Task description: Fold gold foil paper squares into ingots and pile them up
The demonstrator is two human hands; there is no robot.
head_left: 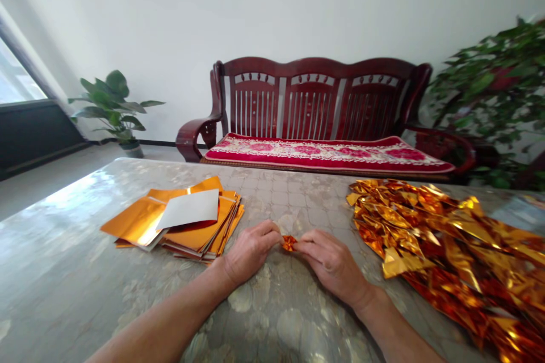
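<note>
A small crumpled piece of shiny orange-gold foil paper (pixel 289 243) shows between my two hands, just above or on the table. My left hand (pixel 254 247) pinches its left end with closed fingers. On the other side, the fingers of my right hand (pixel 330 261) close on its right end. To the left lies a loose stack of flat gold foil paper sheets (pixel 187 238), with one sheet (pixel 190 208) turned pale side up on top. A large heap of folded gold foil pieces (pixel 447 255) spreads over the right side.
The table (pixel 140 300) has a patterned, glossy cover. Beyond its far edge stands a dark red wooden bench (pixel 310 108) with a red floral cushion (pixel 332 150). Potted plants (pixel 114 105) stand at left and right. Clear plastic (pixel 522 212) lies at the right edge.
</note>
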